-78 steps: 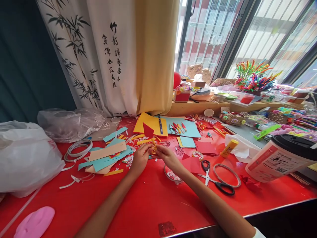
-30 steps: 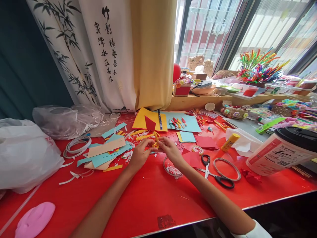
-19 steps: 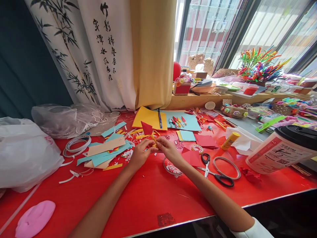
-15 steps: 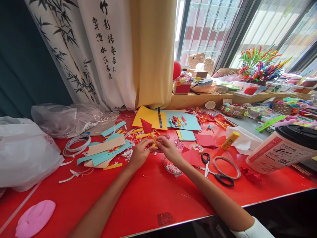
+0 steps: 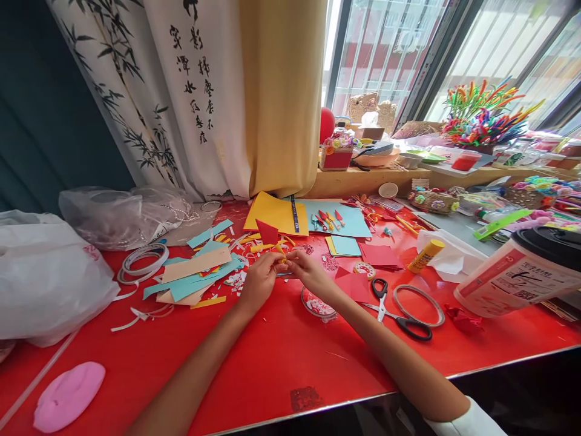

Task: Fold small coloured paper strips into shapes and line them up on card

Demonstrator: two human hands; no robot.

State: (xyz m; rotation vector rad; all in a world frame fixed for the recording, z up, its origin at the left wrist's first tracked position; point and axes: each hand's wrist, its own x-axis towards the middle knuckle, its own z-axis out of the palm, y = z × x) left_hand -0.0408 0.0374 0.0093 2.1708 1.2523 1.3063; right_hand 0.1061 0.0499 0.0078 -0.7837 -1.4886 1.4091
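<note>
1. A narrow yellow strip (image 5: 280, 249) was at the centre, raised between the fingertips of both hands above the far half of the red tabletop (image 5: 254, 375).
2. The left hand (image 5: 259, 280) pinched the strip, its thumb and fingers drawn close together with hardly any gap.
3. The right hand (image 5: 313, 277) met it from the other side, also in a narrow pinch; its exact fingertip contact was partly hidden.
4. A pointed red paper piece (image 5: 267, 232) stood just beyond the left fingers; whether it was joined to the strip could not be told.
5. Left of the hands lay a heap of light-blue paper scraps (image 5: 181, 289) with a tan paper strip (image 5: 197, 264) across the top.
6. Under the right wrist and forearm, partly covered, was a round clear dish (image 5: 304, 304) of red and white bits.
7. Farther right, black-handled scissors (image 5: 382, 311) lay with blades spread, near a yellow glue stick (image 5: 425, 256).
8. Beyond the hands, a yellow sheet (image 5: 267, 213) overlapped a light-blue sheet (image 5: 358, 225).
</note>
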